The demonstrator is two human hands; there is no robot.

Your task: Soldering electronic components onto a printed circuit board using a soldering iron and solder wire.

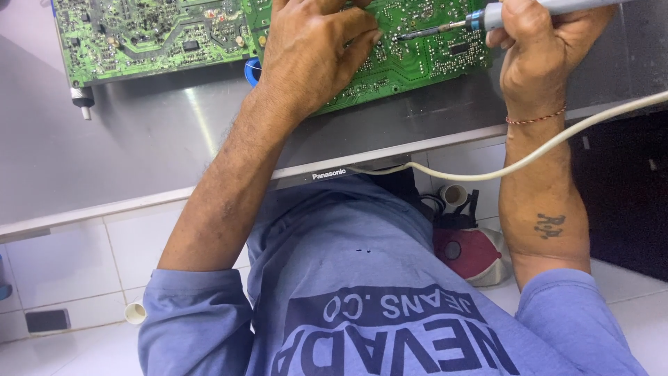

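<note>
Left hand (313, 52) flat, ungripping, on board (160, 35) at top edge, right hand (539, 49) gripping iron (487, 15) upper right, bare panel (139, 146) lower left.

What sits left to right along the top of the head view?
Small grey cylinder under the board's corner → green circuit board → left hand → soldering iron tip → right hand gripping the soldering iron.

Under the left hand (313, 52): circuit board (160, 35), matt green laminate, rough with small shiny solder points. In the right hand (539, 42): soldering iron (487, 17), smooth grey plastic body, dull metal tip. Below both hands: work surface (139, 139), brushed grey metal, soft sheen. Crossing the right wrist: cable (557, 143), smooth cream rubber or plastic. Thread bracelet (536, 118), red, woven.
</note>
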